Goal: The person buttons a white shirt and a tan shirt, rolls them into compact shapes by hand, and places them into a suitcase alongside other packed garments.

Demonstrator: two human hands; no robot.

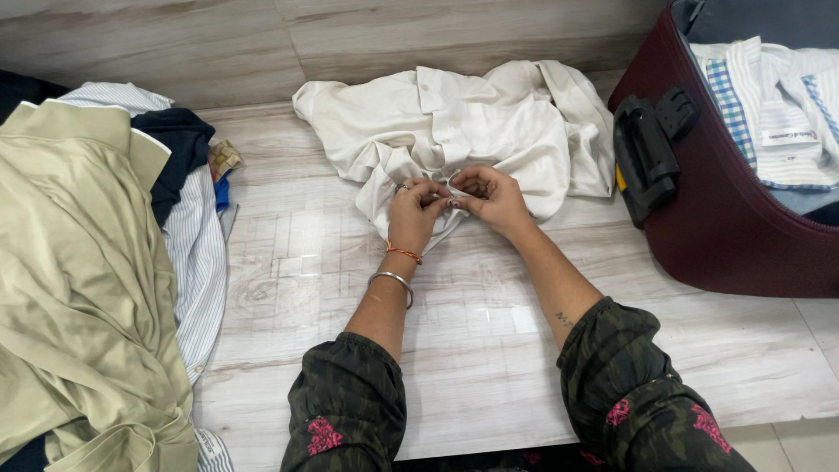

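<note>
Fingers of both hands meet at the near edge of the cream shirt (463, 131), which lies crumpled on the pale wood-look floor (489, 350), between a clothes pile on the left and a maroon suitcase (725, 227) on the right. The left hand (415, 210) and right hand (489, 197) are almost touching, each grip pinched shut on a small bit of the cloth at the middle of that edge. It looks like button or placket work, though what sits between the fingertips is too small to tell.

As for progress, I judge it early. The shirt is not yet smoothed or folded: its body is bunched, the sleeves are tucked under or lost in the heap, and folds run every way. Laid flat inside the suitcase are folded shirts (769, 96), checked and striped, so some pieces look done. The pile still holds an olive garment (79, 262), a striped shirt (201, 262) and a dark blue piece (175, 149), all loose.

The shirt's long axis runs roughly left to right across the view, wider than it is deep. What seems to be the collar or button band sits near the top middle, away from the person, while the worked edge points towards them. Which end is hem I cannot tell.
</note>
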